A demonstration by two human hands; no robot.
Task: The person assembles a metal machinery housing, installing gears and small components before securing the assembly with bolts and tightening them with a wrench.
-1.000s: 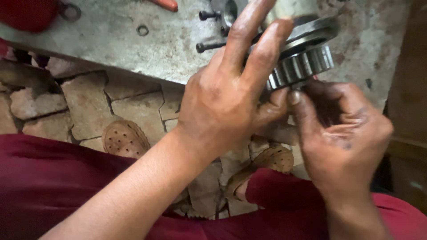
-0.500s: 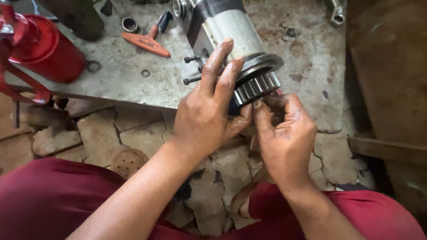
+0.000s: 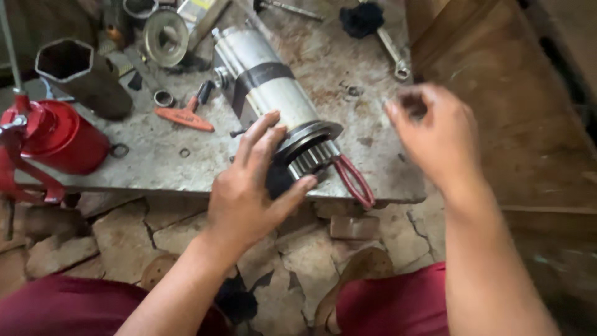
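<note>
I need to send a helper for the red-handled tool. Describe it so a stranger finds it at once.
Start at the grey metal workbench and find the silver cylindrical motor lying on it, steadied by the left hand. The red-handled pliers lie by the motor's toothed gear end, at the bench's near edge. Unlike the flat orange tool farther back, they have two looping red handles.

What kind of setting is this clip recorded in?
Most likely a small mechanical repair workshop. A cylindrical motor unit with a gear end lies on a stained metal slab, steadied by the left hand, with a wrench and a red oil can nearby.
</note>
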